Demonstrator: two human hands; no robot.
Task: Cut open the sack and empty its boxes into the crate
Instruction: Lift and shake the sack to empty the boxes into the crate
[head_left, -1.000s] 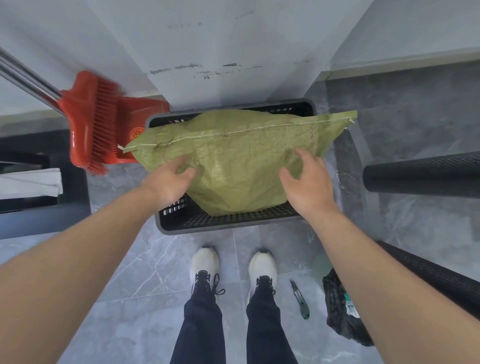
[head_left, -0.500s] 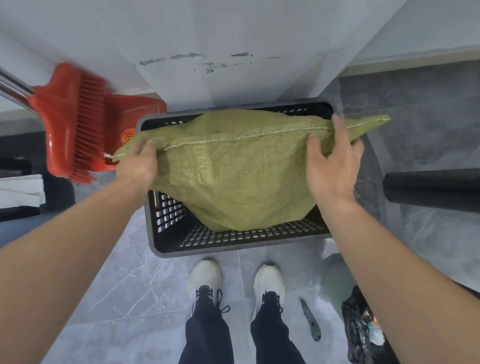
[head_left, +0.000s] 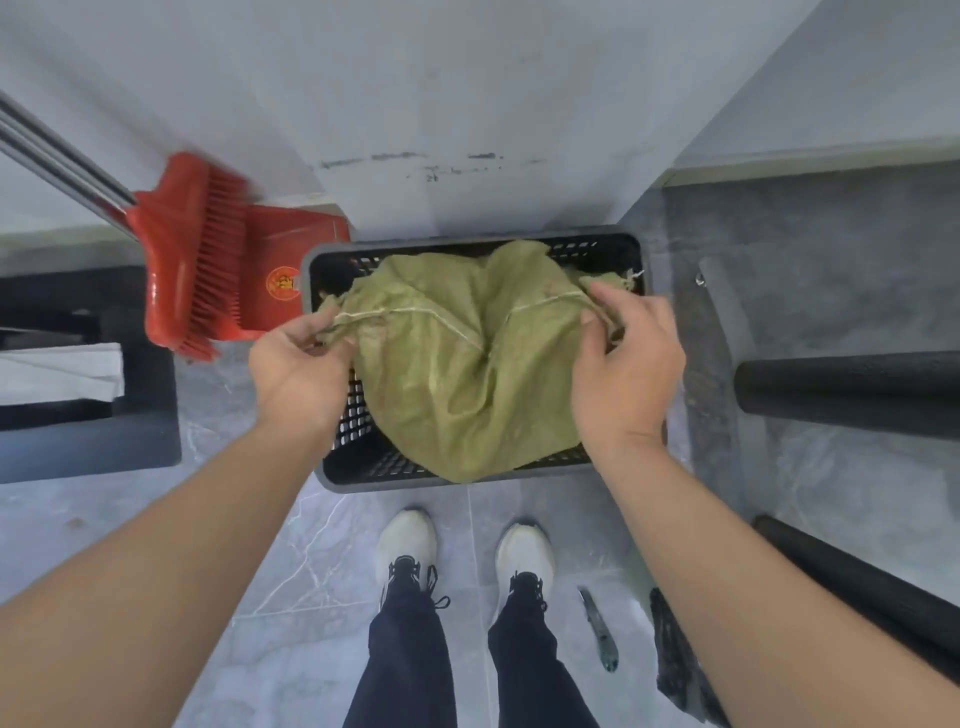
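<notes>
Two hands: left hand (head_left: 298, 364) and right hand (head_left: 626, 364), fingers pinched on the sack's stitched corners.
Sack (head_left: 467, 364): green, slumped inside the black crate (head_left: 332, 457).
Risk: boxes, unseen, may snag in bunched cloth or spill over the rim.
Surroundings: cutter (head_left: 600, 631) by the shoes; red broom (head_left: 187, 260) beside the crate.

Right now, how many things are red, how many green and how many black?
Red: 2, the broom and the dustpan.
Green: 1, the sack that both hands hold, the left hand and the right hand.
Black: 4, the crate, two foam rolls and a bag.
Total: 7.
</notes>
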